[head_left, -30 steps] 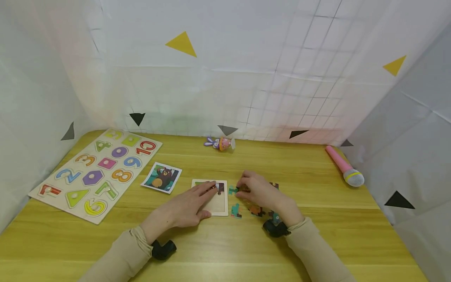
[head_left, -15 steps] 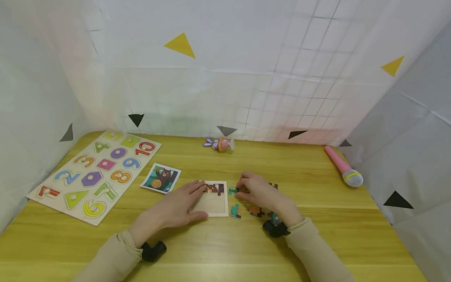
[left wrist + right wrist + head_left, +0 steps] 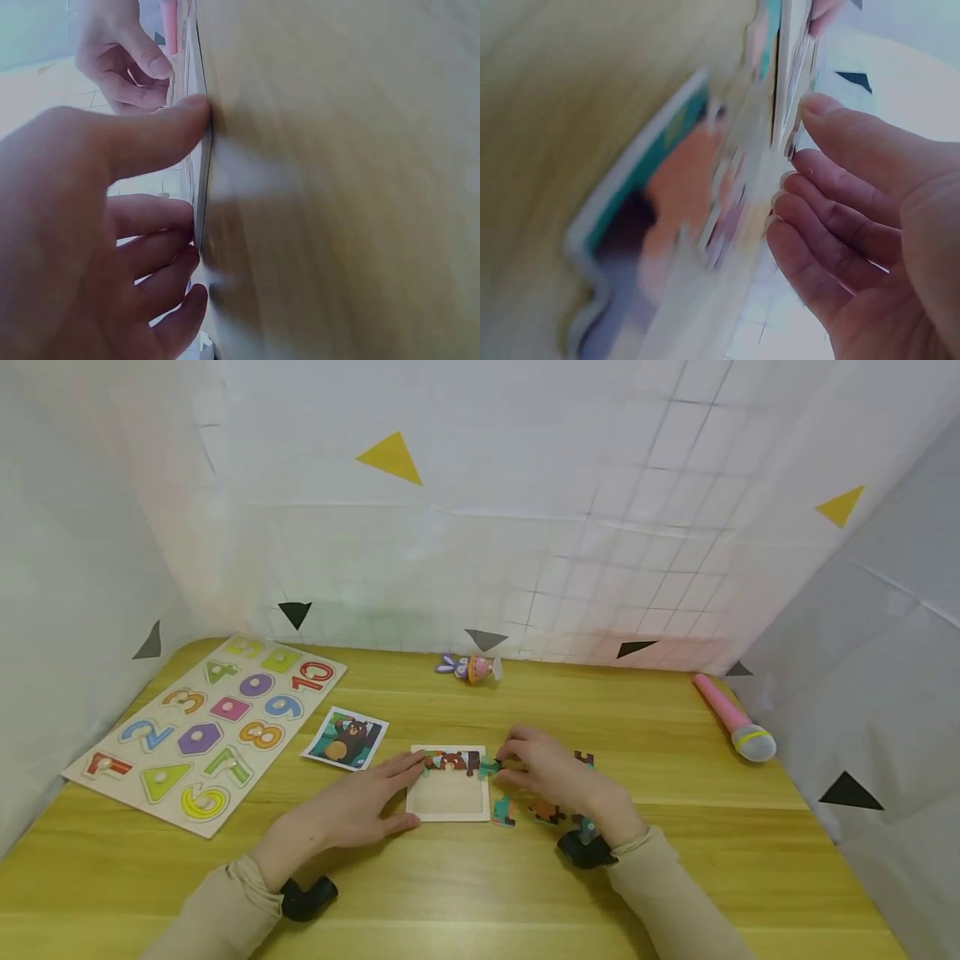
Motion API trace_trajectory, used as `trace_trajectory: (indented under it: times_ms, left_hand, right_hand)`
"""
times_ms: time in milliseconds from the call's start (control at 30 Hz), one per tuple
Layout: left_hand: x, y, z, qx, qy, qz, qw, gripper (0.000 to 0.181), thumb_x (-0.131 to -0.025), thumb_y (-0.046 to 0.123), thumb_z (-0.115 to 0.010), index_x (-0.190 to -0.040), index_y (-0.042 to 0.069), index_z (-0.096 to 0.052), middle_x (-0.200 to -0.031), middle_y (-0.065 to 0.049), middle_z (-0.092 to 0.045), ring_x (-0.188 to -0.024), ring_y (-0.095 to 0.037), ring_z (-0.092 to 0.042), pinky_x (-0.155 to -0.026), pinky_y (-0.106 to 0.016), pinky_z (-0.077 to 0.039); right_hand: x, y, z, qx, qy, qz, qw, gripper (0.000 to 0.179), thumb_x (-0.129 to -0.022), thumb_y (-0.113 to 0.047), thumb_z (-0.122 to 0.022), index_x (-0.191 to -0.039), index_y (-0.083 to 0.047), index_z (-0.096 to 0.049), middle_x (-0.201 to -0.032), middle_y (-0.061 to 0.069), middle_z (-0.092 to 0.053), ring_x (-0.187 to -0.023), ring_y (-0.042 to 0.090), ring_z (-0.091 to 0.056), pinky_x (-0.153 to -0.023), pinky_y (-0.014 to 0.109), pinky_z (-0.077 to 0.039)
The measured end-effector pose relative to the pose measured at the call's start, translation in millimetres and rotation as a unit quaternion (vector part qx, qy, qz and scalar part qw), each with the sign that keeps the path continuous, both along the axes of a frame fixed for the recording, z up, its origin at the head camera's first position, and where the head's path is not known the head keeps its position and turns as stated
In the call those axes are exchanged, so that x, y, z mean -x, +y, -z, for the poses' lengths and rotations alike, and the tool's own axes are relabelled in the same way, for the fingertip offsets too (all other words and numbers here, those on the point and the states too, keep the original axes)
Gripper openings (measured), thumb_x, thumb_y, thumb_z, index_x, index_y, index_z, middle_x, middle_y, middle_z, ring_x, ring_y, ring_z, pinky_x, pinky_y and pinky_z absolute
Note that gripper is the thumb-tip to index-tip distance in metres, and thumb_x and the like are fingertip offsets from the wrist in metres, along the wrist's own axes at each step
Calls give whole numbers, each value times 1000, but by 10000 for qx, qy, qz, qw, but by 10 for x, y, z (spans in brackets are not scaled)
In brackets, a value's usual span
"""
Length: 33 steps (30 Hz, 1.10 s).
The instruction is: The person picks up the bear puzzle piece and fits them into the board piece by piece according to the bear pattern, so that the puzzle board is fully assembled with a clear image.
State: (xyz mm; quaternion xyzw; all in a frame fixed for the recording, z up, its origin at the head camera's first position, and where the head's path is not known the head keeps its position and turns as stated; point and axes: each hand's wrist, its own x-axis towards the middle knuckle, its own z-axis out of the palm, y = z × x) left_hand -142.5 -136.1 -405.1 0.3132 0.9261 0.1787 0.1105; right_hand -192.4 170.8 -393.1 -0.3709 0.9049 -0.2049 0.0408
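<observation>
A small wooden puzzle tray (image 3: 450,817) lies in the middle of the table, with puzzle pieces (image 3: 452,762) of a bear's head along its upper side. My left hand (image 3: 345,806) rests at the tray's left edge, fingers extended, thumb at the lower left corner. Between thumb and fingers, my right hand (image 3: 558,770) pinches a green puzzle piece (image 3: 488,766) over the tray's right rim. Loose beside the tray are a teal puzzle piece (image 3: 502,811) and an orange-brown puzzle piece (image 3: 546,811). Other loose pieces are partly hidden by the right hand and wrist.
A bear picture card (image 3: 347,739) lies left of the tray, beside a large number-and-shape board (image 3: 123,789). At the back is a small rabbit figurine (image 3: 470,668). A pink toy microphone (image 3: 733,718) lies far right. White cloth walls surround the table.
My left hand has drawn back leftward, uncovering the tray's upper pieces. My right hand has moved slightly left, bringing the green puzzle piece from the table onto the tray's right rim.
</observation>
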Motion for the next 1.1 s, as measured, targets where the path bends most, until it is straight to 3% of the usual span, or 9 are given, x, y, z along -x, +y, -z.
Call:
trace_trajectory:
  times_ms: [167, 367, 867, 1100]
  left_hand:
    - [16, -1, 22, -7, -30, -7, 10000, 73, -99, 46, -59, -156, 8, -34, -166, -8, -24, -147, -32, -34, -115, -51, -37]
    - [33, -14, 35, -47, -118, -23, 9999, 74, -99, 47, -59, -157, 9, -32, -166, -6, -23, -147, -31, -34, -114, -51, -37]
    - [44, 2, 41, -22, -62, -71, 10000, 76, -98, 51, -58, -157, 9, -32, -166, -6, -24, -146, -31, -36, -112, -50, -39]
    - [46, 6, 45, -80, -77, -51, 9999, 76, -98, 50, -58, -157, 9, -32, -165, -7, -25, -146, -30, -35, -113, -50, -38]
  right_hand:
    - [-24, -200, -21, -82, 292, -266, 9992, 19, -93, -22, -72, -105, -7, -72, -99, 1, -60, -84, 12, -58, -75, 26, -53]
    - [-41, -431, -57, -91, 196, -580, 9981, 17, -93, -19, -72, -106, -7, -72, -101, 2, -60, -88, 14, -59, -78, 25, -53]
    - [-38, -589, -28, -301, 26, -571, 9979, 18, -96, -20, -69, -109, -9, -72, -104, 1, -59, -90, 14, -58, -80, 25, -51]
    - [-28, -687, -19, -227, 84, -745, 9969, 15, -95, -20, -70, -103, -8, -72, -99, 3, -59, -84, 12, -54, -78, 24, -50]
